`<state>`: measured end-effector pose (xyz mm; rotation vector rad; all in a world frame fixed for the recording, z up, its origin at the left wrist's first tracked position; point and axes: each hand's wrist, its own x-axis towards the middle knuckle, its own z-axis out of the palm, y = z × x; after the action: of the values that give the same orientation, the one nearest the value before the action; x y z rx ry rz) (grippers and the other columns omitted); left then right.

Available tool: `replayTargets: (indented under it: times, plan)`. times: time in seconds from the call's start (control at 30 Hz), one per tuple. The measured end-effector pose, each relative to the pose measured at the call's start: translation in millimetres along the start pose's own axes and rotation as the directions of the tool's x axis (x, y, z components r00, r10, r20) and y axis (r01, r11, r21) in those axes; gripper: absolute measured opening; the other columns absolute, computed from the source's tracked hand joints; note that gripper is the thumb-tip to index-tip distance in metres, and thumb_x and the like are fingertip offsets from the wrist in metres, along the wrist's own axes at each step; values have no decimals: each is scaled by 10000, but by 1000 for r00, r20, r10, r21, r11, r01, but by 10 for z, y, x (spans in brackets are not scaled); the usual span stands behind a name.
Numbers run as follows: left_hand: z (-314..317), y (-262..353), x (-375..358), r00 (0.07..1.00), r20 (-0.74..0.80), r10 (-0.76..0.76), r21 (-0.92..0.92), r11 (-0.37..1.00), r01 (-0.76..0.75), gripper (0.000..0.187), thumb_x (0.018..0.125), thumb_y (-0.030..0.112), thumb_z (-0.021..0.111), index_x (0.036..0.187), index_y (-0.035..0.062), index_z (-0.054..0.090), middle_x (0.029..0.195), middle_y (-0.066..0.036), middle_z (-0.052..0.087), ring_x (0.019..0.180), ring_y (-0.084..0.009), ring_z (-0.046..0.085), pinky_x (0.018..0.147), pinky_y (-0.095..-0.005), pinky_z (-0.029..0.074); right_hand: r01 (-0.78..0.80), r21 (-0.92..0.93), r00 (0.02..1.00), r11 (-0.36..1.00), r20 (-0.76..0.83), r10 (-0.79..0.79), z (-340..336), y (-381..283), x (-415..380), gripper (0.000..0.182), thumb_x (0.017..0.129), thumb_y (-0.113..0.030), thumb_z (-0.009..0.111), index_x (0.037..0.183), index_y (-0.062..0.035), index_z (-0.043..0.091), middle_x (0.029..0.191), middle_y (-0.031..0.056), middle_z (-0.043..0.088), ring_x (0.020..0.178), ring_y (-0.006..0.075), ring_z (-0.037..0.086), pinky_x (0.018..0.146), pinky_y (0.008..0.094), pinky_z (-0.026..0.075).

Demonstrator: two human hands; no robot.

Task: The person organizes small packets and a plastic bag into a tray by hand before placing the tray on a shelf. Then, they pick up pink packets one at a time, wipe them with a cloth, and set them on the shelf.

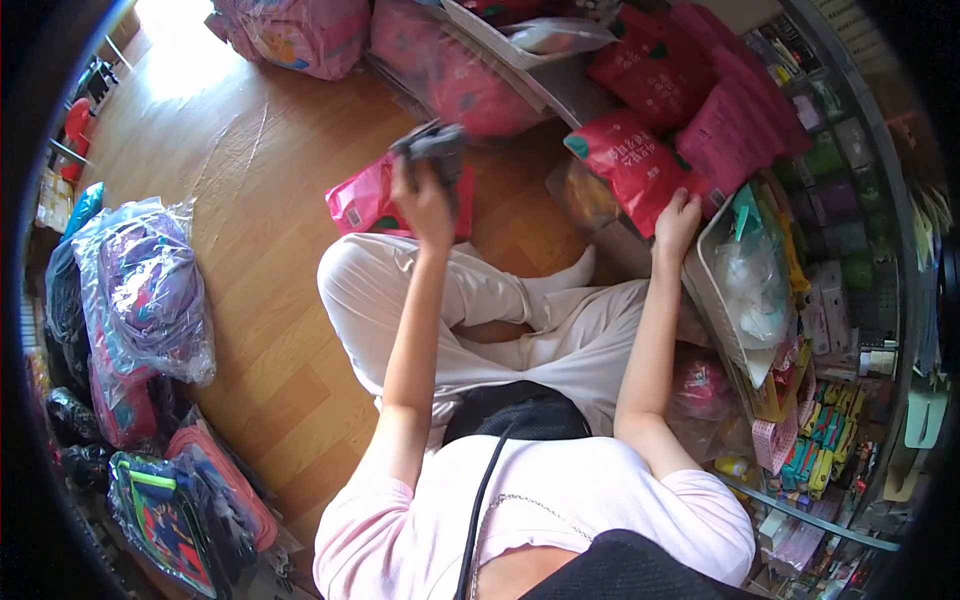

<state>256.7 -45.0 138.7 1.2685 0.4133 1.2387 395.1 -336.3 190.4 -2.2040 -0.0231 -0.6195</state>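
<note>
The left hand grips a dark, blurred bundle raised over the wooden floor. The right hand's fingers curl around a red packet beside the shelf; its white lettering is too small to read.

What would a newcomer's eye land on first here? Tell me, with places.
At centre, the left hand lifts a dark grey item above the wooden floor. To its right, the right hand touches a red packet among stacked pink-red packets by the shelf. Bagged backpacks lie at left.
</note>
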Motion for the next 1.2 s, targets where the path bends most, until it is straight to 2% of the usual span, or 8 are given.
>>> replayTargets:
  times: [0.17, 0.23, 0.33, 0.6, 0.87, 1.0, 1.13, 1.2]
  plan:
    - [1255, 715, -593, 782, 563, 269, -90, 960, -266, 364, 759, -31, 534, 1108, 47, 600, 1182, -134, 592, 1113, -280, 552, 931, -365, 417, -14, 44, 994, 999, 112, 9, -40, 56, -19, 341, 940, -199, 454, 1087, 106, 490, 1062, 310, 570, 1007, 414, 560, 849, 434, 424]
    - [1572, 486, -801, 683, 646, 342, -48, 910, -411, 390, 738, -16, 543, 1116, 60, 599, 1226, -118, 572, 1179, -275, 510, 997, -384, 376, -79, 565, 963, 821, 257, -84, -69, -83, -71, 333, 936, -141, 471, 1167, 97, 442, 1113, 271, 569, 1031, 348, 578, 880, 397, 427]
    - [1809, 208, -932, 480, 812, 332, 43, 786, -616, 486, 702, -9, 547, 1184, 51, 553, 1270, -85, 542, 1242, -272, 447, 1058, -416, 317, -30, 411, 934, 911, 337, -121, -76, 115, 19, 346, 929, -89, 470, 1222, 83, 402, 1162, 239, 560, 1062, 299, 575, 897, 373, 428]
    - [2092, 104, -617, 574, 707, 414, 256, 606, -753, 366, 752, 96, 539, 1113, 95, 600, 1256, -86, 552, 1207, -251, 480, 1048, -417, 329, 103, 169, 947, 980, 285, -148, -57, 33, -7, 337, 912, -172, 480, 1148, 67, 460, 1085, 312, 553, 1038, 443, 529, 846, 445, 425]
    - [2246, -291, 193, 826, 555, -100, 688, 613, -388, 236, 797, 220, 546, 936, 75, 672, 799, -240, 638, 748, -412, 630, 693, -503, 515, 95, 39, 964, 995, 246, -102, 63, 205, 45, 322, 902, -189, 529, 1117, 43, 467, 979, 263, 608, 897, 392, 600, 768, 421, 446]
    - [1948, 226, -63, 823, 555, 117, 315, 887, -339, 205, 789, 121, 553, 948, 47, 659, 847, -194, 649, 791, -350, 642, 696, -453, 508, -47, 300, 940, 953, 337, -60, -37, 24, 21, 421, 898, -179, 477, 1216, 91, 422, 1189, 325, 503, 1098, 433, 504, 917, 436, 397]
    - [2002, 122, -752, 337, 860, 383, 76, 558, -826, 400, 744, 113, 573, 1143, 93, 605, 1173, -124, 593, 1108, -270, 544, 938, -406, 435, 40, 127, 935, 991, 345, -82, -33, 44, 20, 415, 905, -152, 458, 1241, 86, 400, 1223, 312, 484, 1128, 433, 479, 936, 437, 379]
    - [2116, 50, -622, 314, 888, 337, 67, 578, -813, 442, 752, 113, 562, 1194, 93, 567, 1206, -111, 579, 1161, -284, 500, 999, -404, 390, 175, 160, 946, 971, 246, -211, -11, 47, 2, 418, 910, -153, 452, 1244, 92, 396, 1174, 319, 511, 1100, 445, 492, 922, 447, 387]
